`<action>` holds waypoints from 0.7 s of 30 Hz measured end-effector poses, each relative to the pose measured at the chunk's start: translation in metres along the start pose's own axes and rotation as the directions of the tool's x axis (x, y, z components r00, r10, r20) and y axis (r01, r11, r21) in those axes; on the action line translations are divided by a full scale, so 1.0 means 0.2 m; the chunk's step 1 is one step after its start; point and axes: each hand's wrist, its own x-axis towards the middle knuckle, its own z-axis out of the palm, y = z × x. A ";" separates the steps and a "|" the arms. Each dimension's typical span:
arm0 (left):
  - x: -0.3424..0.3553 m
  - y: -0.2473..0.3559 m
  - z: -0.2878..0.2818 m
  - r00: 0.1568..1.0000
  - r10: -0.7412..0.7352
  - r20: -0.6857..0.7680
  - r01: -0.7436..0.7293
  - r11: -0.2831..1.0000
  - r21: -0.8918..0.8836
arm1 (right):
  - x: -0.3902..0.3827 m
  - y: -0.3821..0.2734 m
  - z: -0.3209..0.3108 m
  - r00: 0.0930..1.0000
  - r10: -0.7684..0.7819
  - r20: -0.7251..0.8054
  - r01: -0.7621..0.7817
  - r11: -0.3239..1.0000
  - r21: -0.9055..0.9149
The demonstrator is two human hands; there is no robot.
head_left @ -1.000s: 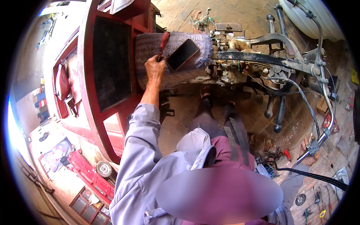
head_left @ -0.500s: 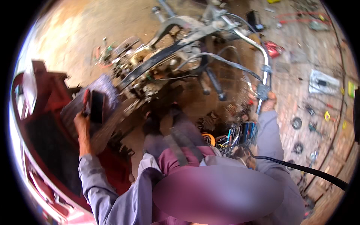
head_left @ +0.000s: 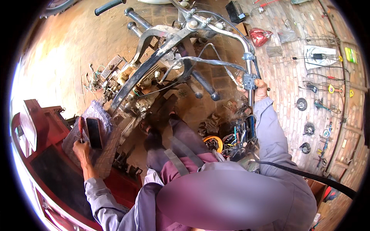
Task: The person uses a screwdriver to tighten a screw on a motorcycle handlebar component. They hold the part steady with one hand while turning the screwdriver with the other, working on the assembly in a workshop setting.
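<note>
Our two hands are well apart. The left hand (head_left: 81,150) has its fingers closed round the shaft end of a red-handled screwdriver (head_left: 80,125), which lies over a fringed woven cloth (head_left: 91,112) with the handle pointing away from us. Just beside it on that cloth rests a dark-screened smartphone (head_left: 94,133). Our right hand (head_left: 260,89) is wrapped around the chrome handlebar (head_left: 249,68) near its end, against the switch block (head_left: 249,81). Between our hands stands the stripped motorcycle frame (head_left: 151,68) with its exposed engine (head_left: 129,79), and a red plastic bag (head_left: 260,37) lies beyond the right hand on the brick floor (head_left: 283,71)
</note>
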 end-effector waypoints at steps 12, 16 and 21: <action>-0.55 0.84 -0.49 0.981 -0.166 -0.096 -0.041 0.308 -0.950 | -0.03 -0.01 0.02 0.987 -0.069 -0.146 0.028 0.964 -0.266; -0.90 1.53 -0.53 0.996 -0.024 -0.081 -0.080 0.028 -0.996 | -0.03 -0.05 0.13 0.981 -0.063 -0.184 -0.006 0.937 -0.350; -1.16 2.16 -0.53 0.973 0.228 0.025 0.044 -0.082 -0.996 | -0.03 -0.06 0.16 0.975 0.002 -0.220 -0.067 0.956 -0.287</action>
